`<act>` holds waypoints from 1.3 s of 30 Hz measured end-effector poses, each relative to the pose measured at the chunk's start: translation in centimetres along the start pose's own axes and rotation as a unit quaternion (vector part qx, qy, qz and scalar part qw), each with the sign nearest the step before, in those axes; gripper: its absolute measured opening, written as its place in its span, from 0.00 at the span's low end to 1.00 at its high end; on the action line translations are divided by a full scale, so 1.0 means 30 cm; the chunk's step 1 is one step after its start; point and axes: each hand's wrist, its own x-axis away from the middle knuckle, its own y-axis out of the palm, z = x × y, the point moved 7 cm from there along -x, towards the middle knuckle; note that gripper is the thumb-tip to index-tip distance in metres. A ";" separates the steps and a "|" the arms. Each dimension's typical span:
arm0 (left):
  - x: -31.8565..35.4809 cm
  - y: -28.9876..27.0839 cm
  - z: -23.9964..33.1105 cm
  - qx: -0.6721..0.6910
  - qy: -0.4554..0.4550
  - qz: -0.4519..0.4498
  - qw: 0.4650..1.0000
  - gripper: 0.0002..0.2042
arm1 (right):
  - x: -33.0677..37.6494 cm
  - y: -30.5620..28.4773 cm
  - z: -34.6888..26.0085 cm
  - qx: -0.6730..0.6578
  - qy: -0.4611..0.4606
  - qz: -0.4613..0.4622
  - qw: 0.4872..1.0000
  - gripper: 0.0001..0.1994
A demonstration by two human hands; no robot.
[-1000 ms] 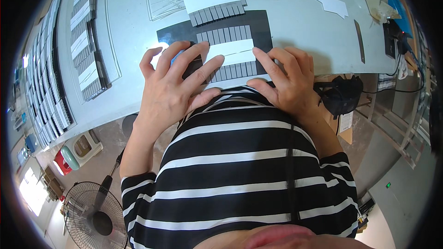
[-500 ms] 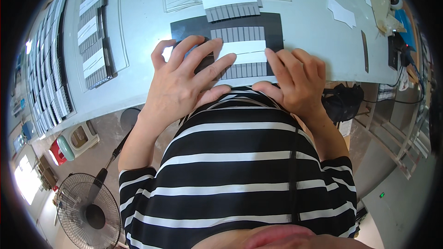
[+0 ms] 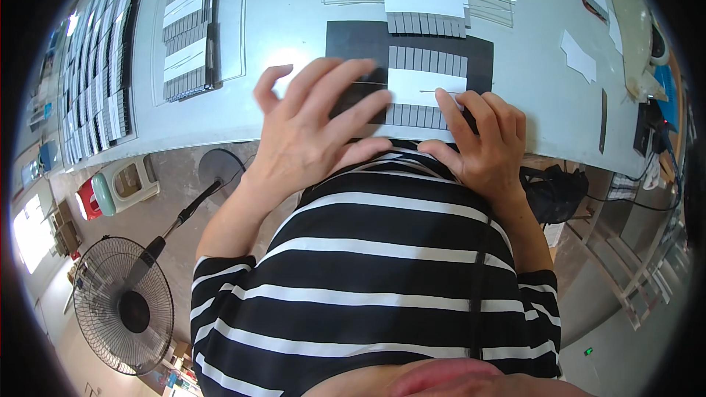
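Observation:
A flat grey piece with a row of narrow slats [image 3: 428, 60] and a white strip [image 3: 412, 82] across its middle lies on a dark mat [image 3: 482, 55] at the table's near edge. My left hand [image 3: 312, 129], slightly blurred, hovers over the left part of the mat. Its fingers are spread, with the index tip by the strip's left edge. On the strip's right part rests the index fingertip of my right hand [image 3: 485, 136], its thumb apart at the table edge. A short thin wire-like line [image 3: 428, 91] shows beside that fingertip.
Beyond the mat lies a stack of similar slatted pieces [image 3: 425, 0], with thin wires [image 3: 489, 9] sticking out. More stacks [image 3: 187, 59] and long rows [image 3: 95, 81] stand left. A white paper scrap [image 3: 579, 57] and thin dark strip [image 3: 603, 121] lie right. A fan [image 3: 132, 312] stands lower left.
The whole view has shifted, so the table things appear farther right. Relative to the slatted piece, my left hand has moved left off the white strip. My right index finger stays on the strip.

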 end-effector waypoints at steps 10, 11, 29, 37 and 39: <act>0.045 0.032 0.013 -0.022 -0.095 0.062 0.993 0.25 | -0.003 0.010 -0.002 -0.001 -0.005 0.003 1.000 0.32; 0.040 0.033 0.016 -0.021 -0.095 0.062 0.993 0.25 | -0.001 0.011 -0.002 -0.001 -0.005 0.003 1.000 0.32; 0.003 0.029 0.057 -0.086 -0.060 0.111 0.988 0.24 | -0.007 0.007 -0.001 -0.019 -0.004 0.009 1.000 0.33; -0.018 0.044 0.058 -0.039 -0.026 0.080 0.996 0.22 | -0.006 0.006 0.003 -0.022 -0.005 0.007 1.000 0.33; -0.027 0.045 0.052 -0.014 -0.020 0.093 0.995 0.20 | -0.005 0.007 0.004 -0.023 -0.004 0.007 1.000 0.33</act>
